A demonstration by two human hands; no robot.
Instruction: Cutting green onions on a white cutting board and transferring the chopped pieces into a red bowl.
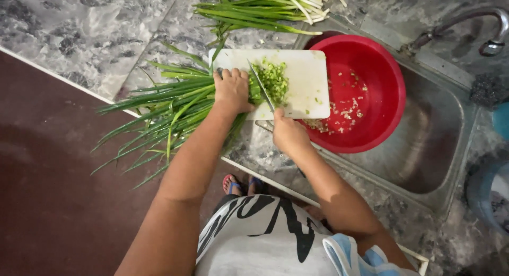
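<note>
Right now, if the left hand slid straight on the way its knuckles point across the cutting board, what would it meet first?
The left hand, pressing the green onion bunch down, points toward the knife held by the right hand. It would likely meet the blade first, then the chopped pile.

The person's arms are bare to the shoulder, with no sleeves, rings or watch showing. A white top with bold black brush-like markings (254,228) covers the torso. A pale blue cloth with white edging (350,257) hangs near right. Blue-strapped red sandals (233,185) are on the feet.
</note>
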